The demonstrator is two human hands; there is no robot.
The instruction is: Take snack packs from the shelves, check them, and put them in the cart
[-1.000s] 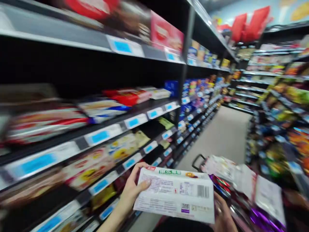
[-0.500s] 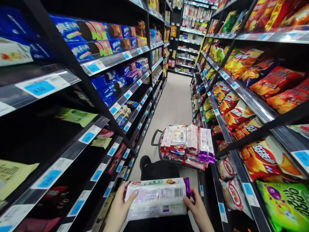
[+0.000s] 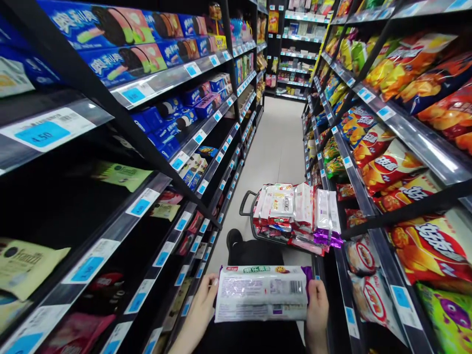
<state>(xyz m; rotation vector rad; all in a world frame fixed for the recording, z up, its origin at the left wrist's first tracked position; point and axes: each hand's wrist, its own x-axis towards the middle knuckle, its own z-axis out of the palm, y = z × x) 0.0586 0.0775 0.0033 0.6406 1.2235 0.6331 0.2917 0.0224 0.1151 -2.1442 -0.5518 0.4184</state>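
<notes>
You have the packet [image 3: 261,297] between your hands, its long axis running left to right; the fingers of your left hand [image 3: 201,300] and right hand [image 3: 317,302] seem to grip its ends, tips partly hidden. The basket [image 3: 252,225] sits ahead, nearer your right.

The white packet [image 3: 261,292] has purple ends; its barcode shows. It lies crosswise between left hand [image 3: 203,301] and right hand [image 3: 317,301].
</notes>
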